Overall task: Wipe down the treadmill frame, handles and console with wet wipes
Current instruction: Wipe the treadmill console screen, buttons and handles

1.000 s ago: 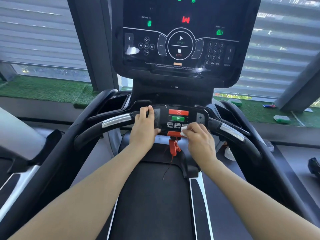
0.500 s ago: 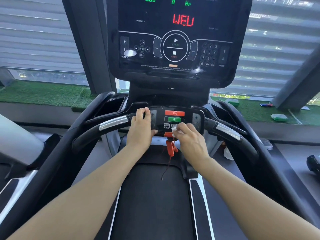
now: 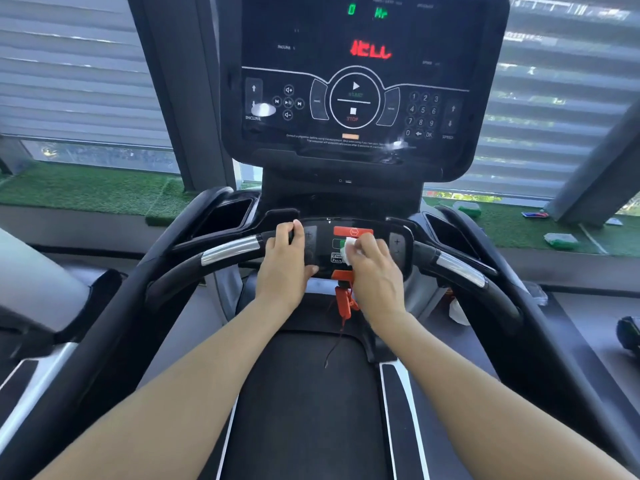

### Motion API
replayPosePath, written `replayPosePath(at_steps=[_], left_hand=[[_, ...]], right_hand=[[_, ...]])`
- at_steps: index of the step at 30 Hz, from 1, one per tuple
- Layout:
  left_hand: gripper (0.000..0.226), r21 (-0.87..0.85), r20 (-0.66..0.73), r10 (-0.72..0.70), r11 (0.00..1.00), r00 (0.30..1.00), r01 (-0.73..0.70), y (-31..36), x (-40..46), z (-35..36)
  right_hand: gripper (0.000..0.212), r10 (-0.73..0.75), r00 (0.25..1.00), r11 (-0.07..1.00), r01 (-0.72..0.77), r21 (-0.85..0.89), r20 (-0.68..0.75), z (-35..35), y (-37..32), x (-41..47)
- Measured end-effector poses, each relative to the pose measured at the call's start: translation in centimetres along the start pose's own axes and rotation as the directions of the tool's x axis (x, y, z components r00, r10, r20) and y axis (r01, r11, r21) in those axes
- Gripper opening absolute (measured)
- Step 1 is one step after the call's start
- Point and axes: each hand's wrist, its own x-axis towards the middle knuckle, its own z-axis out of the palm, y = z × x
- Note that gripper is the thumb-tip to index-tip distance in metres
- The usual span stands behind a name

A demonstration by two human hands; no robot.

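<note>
bg: slatted blinds [image 3: 86, 74] | green turf ledge [image 3: 86, 188] w/ small packets [image 3: 561, 240] at right

a crumpled white wet wipe [image 3: 347, 249] lies pressed against the small black control panel [image 3: 360, 247] between the treadmill's curved black, chrome-banded handles [image 3: 230, 252], just below its red button [image 3: 353, 231], beneath the tall lit console [image 3: 360, 81].

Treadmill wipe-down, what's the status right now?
Left hand grips handlebar. Right hand presses wet wipe on small control panel. Red safety clip hangs below.
</note>
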Motion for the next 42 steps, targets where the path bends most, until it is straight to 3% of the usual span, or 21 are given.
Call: replayPosePath(at_steps=[2,4,5,7,10,13,16,18,21,23,25,28,32,34,38,42], left_hand=[[0.078,0.012,-0.003,0.004,1.000,1.000,-0.004,-0.1,0.0,-0.1],[0.078,0.011,0.003,0.004,1.000,1.000,-0.004,0.0,0.0,-0.1],[0.078,0.007,0.007,0.003,1.000,1.000,-0.003,0.1,-0.1,-0.1],[0.077,-0.003,0.009,0.001,1.000,1.000,-0.001,0.2,-0.1,-0.2],[0.076,-0.010,0.004,-0.003,1.000,1.000,0.004,0.2,0.0,-0.2],[0.077,0.001,0.003,-0.002,1.000,1.000,0.002,0.1,0.0,-0.1],[0.077,0.007,0.002,0.005,1.000,1.000,-0.005,0.0,-0.1,-0.1],[0.077,0.002,0.005,0.007,1.000,1.000,-0.007,0.0,-0.1,-0.2],[0.077,-0.001,0.004,0.009,1.000,1.000,-0.009,0.1,-0.2,-0.2],[0.076,0.000,0.000,0.004,1.000,1.000,-0.004,0.2,-0.1,-0.3],[0.076,-0.005,-0.001,-0.004,1.000,1.000,0.004,0.2,-0.1,-0.3],[0.076,-0.001,0.000,0.000,1.000,1.000,0.000,0.2,-0.1,-0.3],[0.078,-0.008,0.006,0.003,1.000,1.000,-0.003,0.1,-0.2,-0.3],[0.077,-0.013,0.010,0.003,1.000,1.000,-0.003,0.2,-0.3,-0.4],[0.075,-0.017,0.007,0.002,1.000,1.000,-0.002,0.2,-0.1,-0.4],[0.076,-0.013,0.001,-0.004,1.000,1.000,0.004,0.1,-0.2,-0.3]], right_hand=[[0.014,-0.148,0.988,0.989,0.148,-0.004,-0.033,0.4,-1.2,-0.1],[0.010,-0.228,0.974,0.973,0.228,-0.027,0.008,-0.1,-0.9,0.1],[0.021,-0.237,0.971,0.971,0.238,-0.031,0.039,-0.3,-0.4,0.2],[0.030,-0.130,0.987,0.991,0.133,-0.023,0.096,-0.8,1.2,0.2],[0.031,0.126,0.991,0.992,-0.126,-0.007,0.040,-0.9,2.3,0.6],[0.039,0.054,0.998,0.998,-0.054,-0.014,0.015,-0.5,0.2,0.6],[0.038,-0.152,0.984,0.988,0.151,0.019,0.091,0.1,-2.3,0.6],[0.038,-0.196,0.972,0.981,0.195,0.019,0.133,-0.1,-2.3,0.8],[0.038,-0.076,0.984,0.997,0.074,0.019,0.160,-0.6,0.2,0.6],[0.043,0.085,0.992,0.996,-0.086,0.006,0.096,-0.8,1.6,0.5],[0.045,0.143,0.988,0.990,-0.142,-0.014,0.063,-0.5,1.3,0.5],[0.044,0.058,0.997,0.998,-0.058,-0.003,0.047,-0.3,-1.2,1.5],[0.037,-0.128,0.973,0.992,0.128,0.014,0.190,-0.8,-2.5,3.0],[0.033,-0.086,0.982,0.996,0.088,-0.002,0.166,-1.4,-1.2,2.6],[0.041,0.157,0.983,0.988,-0.156,-0.014,0.093,-1.1,2.3,1.5],[0.046,0.123,0.989,0.992,-0.124,0.014,0.079,-0.5,0.6,2.5]])
